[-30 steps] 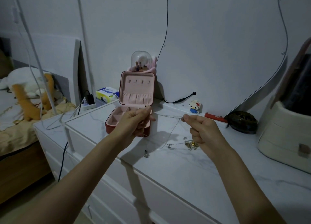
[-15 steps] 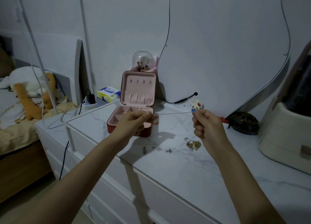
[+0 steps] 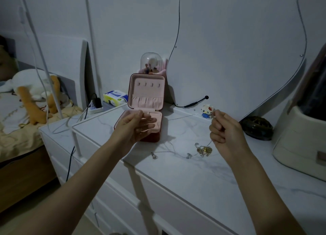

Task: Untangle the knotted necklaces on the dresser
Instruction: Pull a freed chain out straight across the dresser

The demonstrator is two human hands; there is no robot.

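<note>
We held both hands above the surface (image 3: 202,178), well apart. Our left hand (image 3: 135,127) hung in front of the open pink box (image 3: 146,100) with its fingers loosely spread; whether it still touched the thin chain (image 3: 185,117) we could not tell. Our right hand (image 3: 224,129) was curled, pinching that chain's end at the fingertips (image 3: 215,113), near the small toy (image 3: 207,110) at the far edge. The chain ran left from there, faint against the marble. Below, between our hands, the other necklaces (image 3: 202,149) lay on the surface: a gold clump just left of our right hand, and silver strands trailing left.
</note>
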